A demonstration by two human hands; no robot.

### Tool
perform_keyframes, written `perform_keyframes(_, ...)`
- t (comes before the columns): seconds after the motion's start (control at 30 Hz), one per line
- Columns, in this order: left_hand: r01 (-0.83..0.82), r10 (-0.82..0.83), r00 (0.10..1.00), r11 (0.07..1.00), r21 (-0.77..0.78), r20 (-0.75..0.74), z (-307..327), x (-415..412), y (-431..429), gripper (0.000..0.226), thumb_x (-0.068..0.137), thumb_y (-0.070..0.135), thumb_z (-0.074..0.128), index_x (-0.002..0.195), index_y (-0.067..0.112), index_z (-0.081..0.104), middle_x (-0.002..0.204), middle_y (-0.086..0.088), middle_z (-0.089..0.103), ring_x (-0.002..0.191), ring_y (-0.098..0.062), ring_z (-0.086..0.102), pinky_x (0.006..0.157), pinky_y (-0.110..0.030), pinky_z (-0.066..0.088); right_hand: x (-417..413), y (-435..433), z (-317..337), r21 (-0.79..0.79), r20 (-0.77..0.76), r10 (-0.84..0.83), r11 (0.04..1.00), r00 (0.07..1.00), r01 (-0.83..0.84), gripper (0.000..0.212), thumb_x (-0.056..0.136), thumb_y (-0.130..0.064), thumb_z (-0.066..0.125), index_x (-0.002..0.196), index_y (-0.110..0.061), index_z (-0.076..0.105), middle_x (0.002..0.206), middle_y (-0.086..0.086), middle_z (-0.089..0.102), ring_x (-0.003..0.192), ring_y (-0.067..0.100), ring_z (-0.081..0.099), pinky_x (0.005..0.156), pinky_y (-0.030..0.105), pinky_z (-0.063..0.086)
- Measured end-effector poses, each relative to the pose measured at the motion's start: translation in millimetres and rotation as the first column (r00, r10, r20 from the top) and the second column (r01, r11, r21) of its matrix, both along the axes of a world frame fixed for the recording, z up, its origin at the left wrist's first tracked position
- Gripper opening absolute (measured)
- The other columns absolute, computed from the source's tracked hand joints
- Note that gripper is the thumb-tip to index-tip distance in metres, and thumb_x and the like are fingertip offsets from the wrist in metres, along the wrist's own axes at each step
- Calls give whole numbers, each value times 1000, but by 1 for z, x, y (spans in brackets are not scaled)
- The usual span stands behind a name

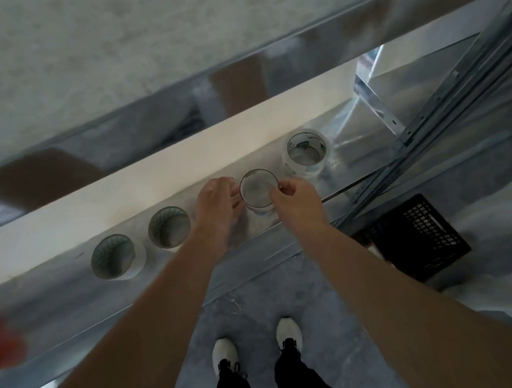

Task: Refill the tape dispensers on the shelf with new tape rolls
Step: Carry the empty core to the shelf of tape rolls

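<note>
Both hands hold one clear tape roll (260, 207) standing on the metal shelf (67, 303) — the left hand (219, 206) curls against its left wall, and the right hand (297, 196) has its fingers pinching the right rim. The roll is probably light, stiff and slick (smooth film), so the outer wall gives the surest grip.

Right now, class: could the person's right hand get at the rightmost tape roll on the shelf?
Probably yes. The right hand is busy, holding the thin-rimmed roll with the left hand, but the rightmost tape roll stands close beyond it on the shelf, nothing between. It would have to let go first.
</note>
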State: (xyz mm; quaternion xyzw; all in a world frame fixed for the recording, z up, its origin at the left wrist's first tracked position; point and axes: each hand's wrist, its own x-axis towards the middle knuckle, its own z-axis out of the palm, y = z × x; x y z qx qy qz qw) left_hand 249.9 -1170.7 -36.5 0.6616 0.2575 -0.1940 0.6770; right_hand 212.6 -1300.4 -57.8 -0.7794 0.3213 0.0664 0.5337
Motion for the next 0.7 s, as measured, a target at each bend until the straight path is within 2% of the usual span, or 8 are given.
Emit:
perform_keyframes(0.13,41,-41,999,999,23,0,-5,2,-2,13,102,18,51,106,11,62,102,-17,65,95,-28,61,87,-41,54,-1,0,-4,32,-17,18,999,1000,-17,23,94,-32,61,81,-15,71,77,5,70,69,18,59,67,34,48)
perform_keyframes(0.2,57,-57,998,998,23,-12,-6,3,-3,18,103,19,50,110,10,63,105,-19,67,98,-28,64,93,-41,56,0,1,-5,48,-25,31,998,999,-29,21,91,-30,60,82,-14,71,81,9,72,70,19,60,67,34,49)
perform_keyframes(0.27,71,-70,997,997,26,-19,-8,4,-4,20,104,20,49,113,9,63,109,-18,69,101,-27,65,99,-42,57,0,3,-4,53,-38,48,998,998,-46,18,88,-27,60,76,-15,66,73,6,68,68,21,58,66,36,48)
perform_keyframes(0.37,103,-103,995,994,45,-2,-10,6,-4,16,102,21,49,105,13,63,105,-14,66,98,-27,62,91,-41,53,1,4,-1,59,-41,70,996,997,-67,29,89,-21,60,62,-23,48,59,-5,47,58,15,42,59,31,36)
perform_keyframes(0.5,122,-123,992,989,84,15,-8,8,-4,17,99,26,50,93,19,64,100,-13,64,96,-28,60,86,-42,50,1,4,-1,60,-29,72,996,997,-70,25,89,-20,61,66,-22,51,62,-3,48,61,16,44,62,33,40)
perform_keyframes(0.57,122,-126,992,986,117,28,-5,9,-5,19,96,32,52,92,21,66,101,-10,66,101,-32,65,93,-45,54,1,1,1,53,8,46,998,999,-46,9,92,-21,62,83,-21,66,76,-3,57,74,16,53,74,36,49)
perform_keyframes(0.63,138,-146,988,980,141,49,2,11,-8,21,94,38,52,98,24,68,107,-2,69,111,-29,66,103,-48,54,2,-4,6,36,38,18,999,999,-20,29,96,-25,63,123,-16,69,105,-4,67,95,12,62,92,36,54)
perform_keyframes(0.7,155,-165,983,980,128,76,7,15,-12,24,95,40,51,105,25,67,109,4,67,110,-21,64,105,-45,54,5,-11,15,25,101,-30,999,994,28,40,98,-26,64,136,-16,64,121,-4,70,98,9,66,91,31,56)
